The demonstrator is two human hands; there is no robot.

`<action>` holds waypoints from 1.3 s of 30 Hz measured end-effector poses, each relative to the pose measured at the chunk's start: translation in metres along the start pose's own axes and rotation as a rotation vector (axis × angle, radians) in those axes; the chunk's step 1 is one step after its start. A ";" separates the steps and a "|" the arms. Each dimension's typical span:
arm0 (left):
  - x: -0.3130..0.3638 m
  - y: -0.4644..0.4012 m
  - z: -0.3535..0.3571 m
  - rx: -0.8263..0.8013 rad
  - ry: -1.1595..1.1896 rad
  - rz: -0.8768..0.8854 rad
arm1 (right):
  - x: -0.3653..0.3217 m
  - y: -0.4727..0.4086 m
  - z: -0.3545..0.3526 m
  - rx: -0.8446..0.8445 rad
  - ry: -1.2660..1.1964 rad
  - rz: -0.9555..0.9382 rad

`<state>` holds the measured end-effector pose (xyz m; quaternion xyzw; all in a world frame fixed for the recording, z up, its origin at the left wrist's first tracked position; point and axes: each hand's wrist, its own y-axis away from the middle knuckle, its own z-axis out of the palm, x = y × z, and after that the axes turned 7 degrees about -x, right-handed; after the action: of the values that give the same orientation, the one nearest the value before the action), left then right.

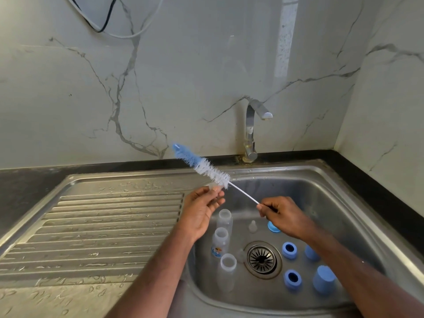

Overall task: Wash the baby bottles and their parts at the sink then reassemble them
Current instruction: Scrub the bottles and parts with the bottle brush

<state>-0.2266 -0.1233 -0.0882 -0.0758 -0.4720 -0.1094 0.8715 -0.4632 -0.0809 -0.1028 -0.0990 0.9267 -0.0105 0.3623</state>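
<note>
While the right hand (278,214) pinches the brush (202,166) handle, the left hand (202,207) holds a clear teat (214,187) in curled fingertips above the sink (332,180)

1. two bare forearms enter from the bottom edge, no sleeves in view up to the frame edge
2. left hand (202,210): no glove, no ring or band visible on the fingers that show
3. right hand (283,216): no glove, no ring visible, wrist bare, no watch or bracelet
4. left wrist bare too
5. nails short, unpainted where visible
</note>
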 end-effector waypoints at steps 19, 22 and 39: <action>0.004 0.000 -0.001 0.031 -0.020 0.012 | 0.004 -0.002 0.002 -0.027 0.081 0.060; 0.005 -0.001 -0.002 0.014 0.028 0.007 | 0.004 -0.001 0.000 -0.021 0.081 0.077; -0.006 -0.006 0.000 -0.015 -0.143 0.131 | -0.009 -0.003 0.010 0.037 0.009 0.007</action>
<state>-0.2310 -0.1283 -0.0932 -0.1207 -0.5260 -0.0503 0.8403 -0.4497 -0.0813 -0.1038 -0.0889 0.9284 -0.0268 0.3598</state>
